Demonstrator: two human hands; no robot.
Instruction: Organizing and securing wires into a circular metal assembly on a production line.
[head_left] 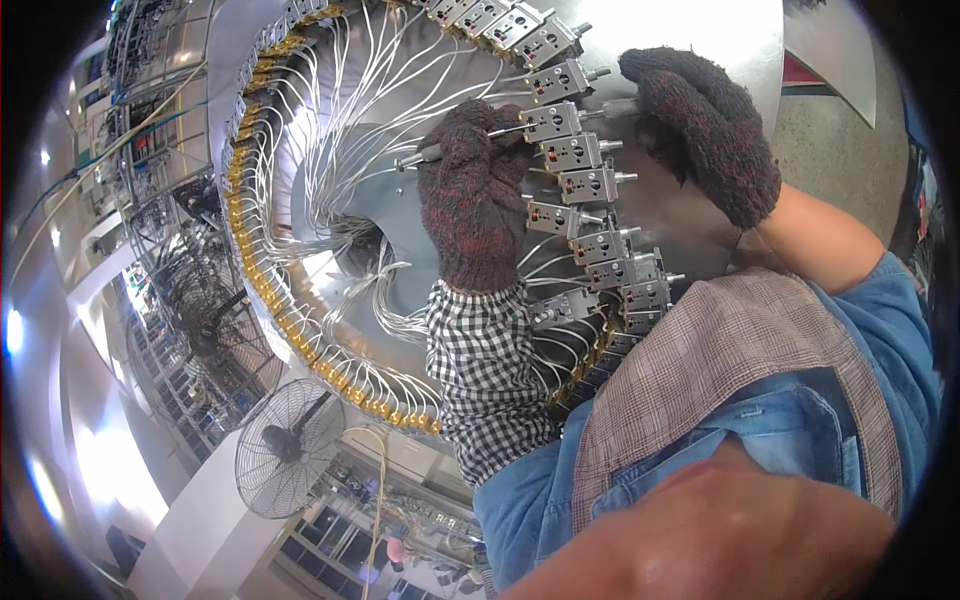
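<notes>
My left hand [470, 195], in a dark knitted glove with a checked sleeve, is closed round a slim pen-shaped metal tool [430, 155]. The tool's thin tip reaches the side of a small silver metal block [552, 122] in a curved row. My right hand [705, 125], gloved alike, curls its fingers on the outer side of that row. A grey rod-like end shows by its fingers; what they grip is hidden. More silver blocks [588, 185] with protruding pins stand along the rim of a large round metal plate [410, 215].
Many white wires [330, 180] run from a central hole to brass-coloured pieces [240, 200] round the ring. One block [565, 308] sits inward of the row. A caged fan [290, 442] stands beyond at lower left; wire racks [150, 150] are at far left.
</notes>
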